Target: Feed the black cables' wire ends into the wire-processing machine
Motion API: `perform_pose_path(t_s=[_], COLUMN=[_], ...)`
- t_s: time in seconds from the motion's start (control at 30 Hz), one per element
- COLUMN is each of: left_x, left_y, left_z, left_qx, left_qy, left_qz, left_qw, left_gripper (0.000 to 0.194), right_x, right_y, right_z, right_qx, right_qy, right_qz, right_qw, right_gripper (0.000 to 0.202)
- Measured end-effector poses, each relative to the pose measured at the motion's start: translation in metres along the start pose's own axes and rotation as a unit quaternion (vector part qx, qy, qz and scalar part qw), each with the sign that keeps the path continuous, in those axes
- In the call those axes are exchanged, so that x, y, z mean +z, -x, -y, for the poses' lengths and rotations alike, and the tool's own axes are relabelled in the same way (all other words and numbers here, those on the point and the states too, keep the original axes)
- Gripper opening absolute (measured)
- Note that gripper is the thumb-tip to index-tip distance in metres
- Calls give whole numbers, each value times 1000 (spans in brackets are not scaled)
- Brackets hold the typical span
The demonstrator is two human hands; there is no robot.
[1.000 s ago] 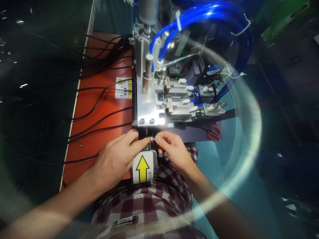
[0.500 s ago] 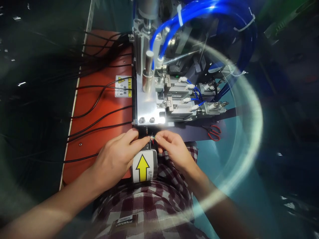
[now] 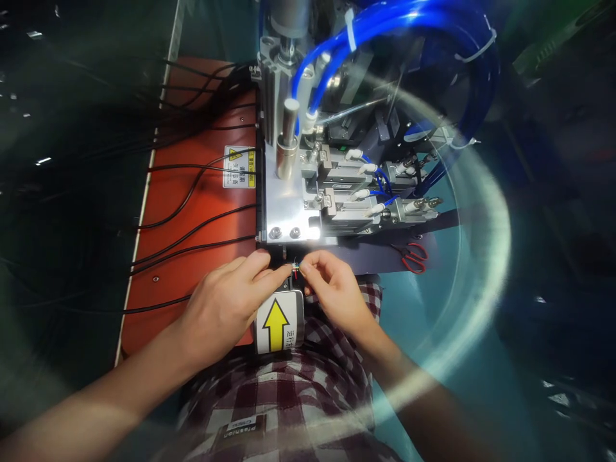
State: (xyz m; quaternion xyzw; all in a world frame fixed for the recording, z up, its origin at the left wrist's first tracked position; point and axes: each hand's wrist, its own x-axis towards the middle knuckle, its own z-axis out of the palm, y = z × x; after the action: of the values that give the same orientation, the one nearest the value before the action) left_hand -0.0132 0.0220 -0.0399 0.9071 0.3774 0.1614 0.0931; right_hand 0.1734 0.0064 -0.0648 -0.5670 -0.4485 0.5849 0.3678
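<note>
A tiny part with thin coloured wires (image 3: 295, 267) sits between my fingertips, just below the metal front plate of the machine (image 3: 289, 221). My left hand (image 3: 226, 301) reaches in from the left with its fingers closed at the part's left end. From the right, my right hand (image 3: 337, 292) pinches the other end between thumb and index finger. Right below the part is a white label with a yellow arrow (image 3: 276, 324). The part's exact shape is too small to tell.
Red-handled pliers (image 3: 414, 257) lie to the right on the dark plate. Black cables (image 3: 192, 221) cross the orange panel (image 3: 192, 192) at left. Pneumatic cylinders (image 3: 346, 173) and blue hoses (image 3: 409, 13) stand above my hands.
Both hands hold nearly the same pose around the small part. The whole view has shifted very slightly.
</note>
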Motion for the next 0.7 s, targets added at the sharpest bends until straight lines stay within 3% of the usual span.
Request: perform_pose_path(t_s=[0.3, 0.53, 0.7], left_x=[0, 1, 4], left_y=[-1, -1, 1], left_z=[0, -1, 2], left_qx=[33, 31, 29], left_qy=[-53, -62, -40], left_qz=[-16, -19, -17], left_qw=[998, 997, 999], left_gripper=[34, 35, 33], right_x=[3, 2, -1], right_y=[4, -3, 1], right_z=[12, 4, -3], right_qx=[-65, 81, 38], right_qy=[191, -24, -24], right_qz=[-62, 10, -44], right_qw=[977, 996, 998], right_gripper=[15, 16, 19])
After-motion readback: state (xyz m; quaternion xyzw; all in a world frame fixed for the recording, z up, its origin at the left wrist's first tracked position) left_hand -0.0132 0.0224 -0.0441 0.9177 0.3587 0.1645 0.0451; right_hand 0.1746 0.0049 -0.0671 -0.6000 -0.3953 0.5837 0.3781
